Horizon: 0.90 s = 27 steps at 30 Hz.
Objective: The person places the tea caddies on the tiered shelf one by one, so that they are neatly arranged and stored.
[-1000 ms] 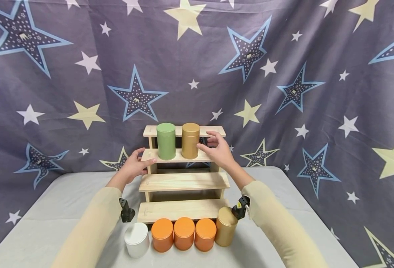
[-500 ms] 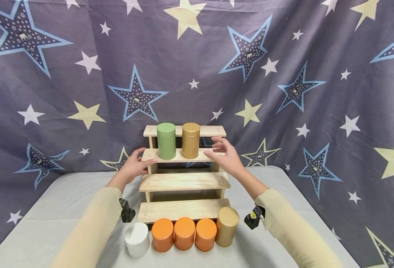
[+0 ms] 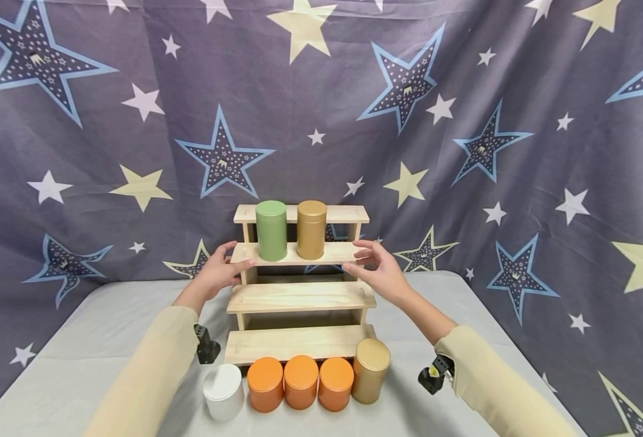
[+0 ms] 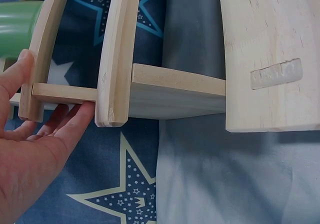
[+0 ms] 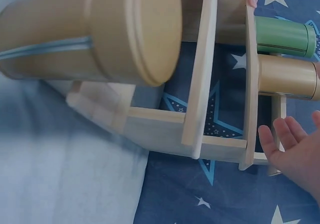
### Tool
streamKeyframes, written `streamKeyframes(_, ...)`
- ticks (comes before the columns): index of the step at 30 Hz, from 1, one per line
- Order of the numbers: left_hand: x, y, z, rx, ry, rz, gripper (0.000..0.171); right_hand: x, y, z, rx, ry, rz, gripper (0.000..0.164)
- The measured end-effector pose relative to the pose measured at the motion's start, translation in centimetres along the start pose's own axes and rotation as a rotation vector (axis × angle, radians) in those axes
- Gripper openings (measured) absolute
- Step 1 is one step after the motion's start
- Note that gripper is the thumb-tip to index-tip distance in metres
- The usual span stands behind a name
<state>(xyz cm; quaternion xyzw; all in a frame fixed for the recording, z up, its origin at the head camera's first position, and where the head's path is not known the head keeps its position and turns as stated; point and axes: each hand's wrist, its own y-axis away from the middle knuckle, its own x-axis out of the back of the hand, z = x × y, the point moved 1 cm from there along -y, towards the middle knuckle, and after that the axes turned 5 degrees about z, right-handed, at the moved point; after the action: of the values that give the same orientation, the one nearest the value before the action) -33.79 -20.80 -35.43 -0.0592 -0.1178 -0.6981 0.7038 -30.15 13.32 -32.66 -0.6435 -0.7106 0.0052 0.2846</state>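
A tiered wooden display shelf (image 3: 300,296) stands on the covered surface. On its second tier from the top, a green canister (image 3: 271,232) stands upright left of a gold canister (image 3: 311,230), with a small gap between them. My left hand (image 3: 220,272) grips the left end of that tier; in the left wrist view the thumb (image 4: 22,66) lies at the board's edge and the fingers curl beneath the side support. At the tier's right end, my right hand (image 3: 378,270) is spread and holds nothing, its fingertips right at the board, clear of the gold canister.
In front of the bottom tier stand a white canister (image 3: 223,392), several orange canisters (image 3: 301,382) in a row, and another gold canister (image 3: 371,371) at the right. Behind the shelf hangs a star-patterned cloth (image 3: 321,109).
My right hand has let go of the gold canister on the second tier and moved right and down to the tier's end. The left hand stays in place.
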Motion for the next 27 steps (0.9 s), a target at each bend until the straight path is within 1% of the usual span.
streamKeyframes(8,0.1,0.2,0.1,-0.004,-0.013,0.002,0.086,0.4,1.3,0.5,0.011,0.073,-0.03,0.056)
streamKeyframes(14,0.0,0.1,0.0,-0.002,-0.006,-0.002,0.086,0.6,2.3,1.0,-0.009,0.071,-0.058,0.056)
streamKeyframes(19,0.0,0.0,-0.1,-0.002,-0.002,-0.003,0.086,0.8,3.3,1.1,-0.029,0.09,-0.094,0.053)
streamKeyframes(23,0.0,0.0,0.0,-0.005,-0.005,-0.002,0.085,1.0,4.0,1.3,-0.02,0.094,-0.115,0.052)
streamKeyframes(27,0.0,0.0,0.0,-0.006,-0.013,0.001,0.084,1.1,4.7,1.5,-0.002,0.073,-0.143,0.052)
